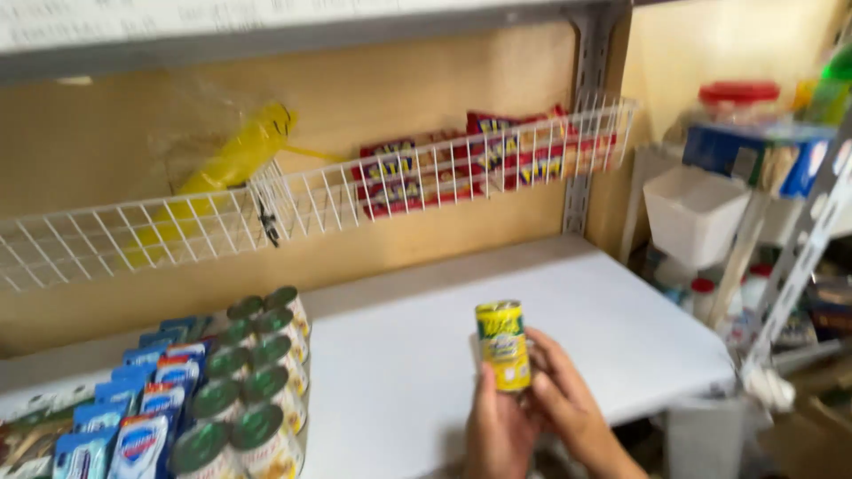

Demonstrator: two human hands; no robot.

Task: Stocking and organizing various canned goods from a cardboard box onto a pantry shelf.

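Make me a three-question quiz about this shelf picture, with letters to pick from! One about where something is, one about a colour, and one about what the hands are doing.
1. Where do the rows of cans stand?
A. on the left part of the white shelf
B. inside the wire basket
C. on the floor

2. What colour is the can in the hands?
A. blue
B. yellow with a green band
C. all red

3. How is that can held?
A. lying flat on the shelf
B. upright, gripped by the left hand and the right hand
C. upside down in one hand

Answers:
1 A, the cans line up at the shelf's left end beside blue packets.
2 B, its label is yellow with green near the top.
3 B, fingers of both hands wrap it and its lid faces up.
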